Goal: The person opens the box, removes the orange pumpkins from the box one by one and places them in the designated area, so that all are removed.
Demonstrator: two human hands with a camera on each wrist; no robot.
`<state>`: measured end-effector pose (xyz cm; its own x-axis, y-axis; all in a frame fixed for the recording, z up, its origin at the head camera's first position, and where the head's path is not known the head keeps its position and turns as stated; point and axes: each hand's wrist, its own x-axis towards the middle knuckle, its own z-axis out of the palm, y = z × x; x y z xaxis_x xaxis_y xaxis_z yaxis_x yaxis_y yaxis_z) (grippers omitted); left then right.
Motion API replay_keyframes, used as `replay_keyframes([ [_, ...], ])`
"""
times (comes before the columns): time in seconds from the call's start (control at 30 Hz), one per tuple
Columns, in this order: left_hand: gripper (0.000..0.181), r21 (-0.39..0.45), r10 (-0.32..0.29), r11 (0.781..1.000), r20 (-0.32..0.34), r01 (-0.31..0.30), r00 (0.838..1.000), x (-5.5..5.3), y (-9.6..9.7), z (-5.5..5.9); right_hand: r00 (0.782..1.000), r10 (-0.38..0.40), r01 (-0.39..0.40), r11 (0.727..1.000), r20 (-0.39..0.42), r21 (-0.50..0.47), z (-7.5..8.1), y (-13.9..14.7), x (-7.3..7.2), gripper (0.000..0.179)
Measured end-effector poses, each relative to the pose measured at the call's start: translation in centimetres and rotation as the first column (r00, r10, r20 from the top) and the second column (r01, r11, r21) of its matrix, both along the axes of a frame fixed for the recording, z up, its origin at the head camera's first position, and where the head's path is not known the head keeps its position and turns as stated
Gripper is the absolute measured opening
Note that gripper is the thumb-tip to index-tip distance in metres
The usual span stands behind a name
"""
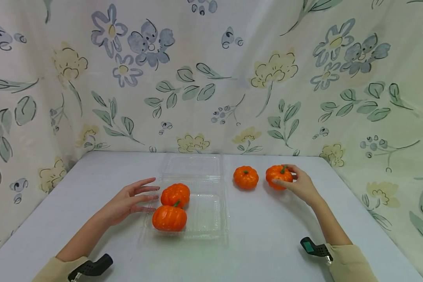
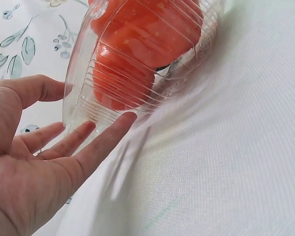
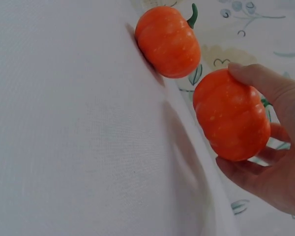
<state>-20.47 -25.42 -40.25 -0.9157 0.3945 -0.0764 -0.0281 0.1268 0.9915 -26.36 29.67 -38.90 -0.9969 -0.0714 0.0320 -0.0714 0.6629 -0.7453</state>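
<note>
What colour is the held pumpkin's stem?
The stem is green; the head view shows it best.

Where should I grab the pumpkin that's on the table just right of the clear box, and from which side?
I'd grip the pumpkin by opposite flanks at its widest, coming from the near right, slightly above. It sits upright, squat and round; the thin stem on top looks a poor handle, and the clear box is close on its left.
</note>
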Motion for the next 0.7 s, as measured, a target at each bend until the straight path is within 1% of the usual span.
replay_keyframes([
  [0.17, 0.067, 0.001, -0.001, 1.000, -0.002, 0.001, 1.000, 0.0, 0.0, 0.0, 1.000, -0.005, 0.005, 1.000, 0.018, 0.021, -0.5, 0.0, -0.2, 0.080],
  [0.4, 0.068, 0.002, -0.001, 1.000, 0.001, 0.001, 1.000, 0.0, 0.0, 0.0, 1.000, 0.006, -0.006, 1.000, 0.018, 0.013, -1.5, 0.3, -0.6, 0.079],
  [0.7, 0.067, 0.005, -0.003, 1.000, -0.005, 0.003, 1.000, 0.0, 0.0, -0.1, 0.998, 0.004, -0.006, 0.999, 0.055, 0.038, -1.6, 0.0, -0.5, 0.083],
])
